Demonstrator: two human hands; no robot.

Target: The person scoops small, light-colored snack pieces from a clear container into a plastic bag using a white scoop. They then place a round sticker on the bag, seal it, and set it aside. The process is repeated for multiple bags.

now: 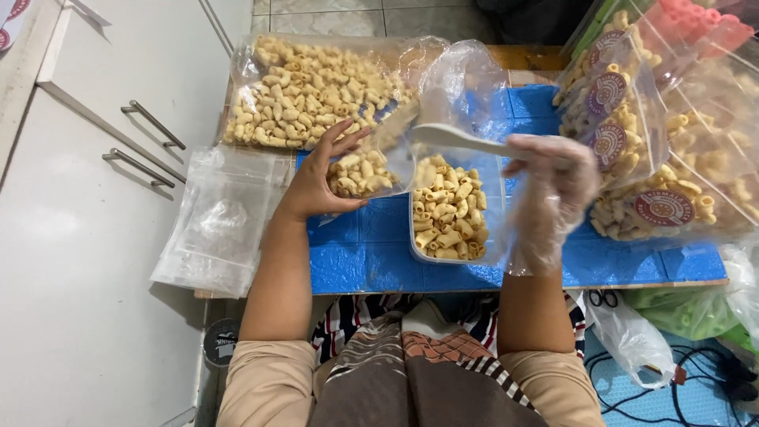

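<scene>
Gloved right hand (pixel 549 186) grips white scoop (pixel 455 139) over tub (pixel 451 209); left hand (pixel 320 178) clasps small snack bag (pixel 368 162) just beside

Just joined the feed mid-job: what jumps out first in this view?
At centre, the right hand, in a thin clear plastic glove, holds a white scoop over a clear tub of tube-shaped snacks on the blue table mat. Beside it, the bare left hand holds open a small clear bag partly filled with the same snacks. A big open bag of them lies behind, and sealed packs pile up at right.
</scene>
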